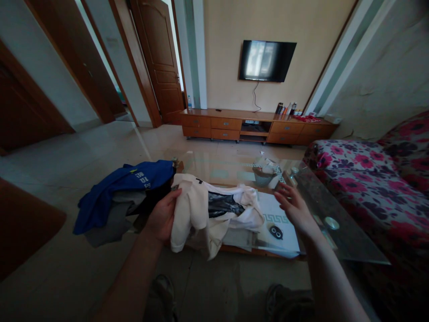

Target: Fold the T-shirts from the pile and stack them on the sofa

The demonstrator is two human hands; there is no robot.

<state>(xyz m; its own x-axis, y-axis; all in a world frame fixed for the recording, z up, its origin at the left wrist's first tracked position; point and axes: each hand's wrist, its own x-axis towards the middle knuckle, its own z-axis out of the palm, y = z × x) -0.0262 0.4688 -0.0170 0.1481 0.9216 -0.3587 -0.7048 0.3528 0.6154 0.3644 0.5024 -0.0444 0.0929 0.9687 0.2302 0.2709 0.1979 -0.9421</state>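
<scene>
A white shirt [191, 201] with a dark printed picture lies crumpled on the glass coffee table [355, 243], its near edge hanging past the front. My left hand [163, 217] is closed on the shirt's left side, thumb on top. Apart from the shirt, my right hand [294, 208] hovers over the table's right half, fingers spread and holding nothing. Between the shirt and that hand is a flat pale piece [286, 243] with a round black cartoon face; whether it is cloth cannot be made out. Left of my left hand, a blue garment [134, 179] is heaped over grey clothing [107, 223].
A small basket [263, 176] with white paper stands at the table's far side. Beyond is a long wooden TV cabinet [224, 123] with several bottles, under a wall-mounted television [267, 61]. A flowered sofa [365, 179] borders the right. My feet are below the table's front edge.
</scene>
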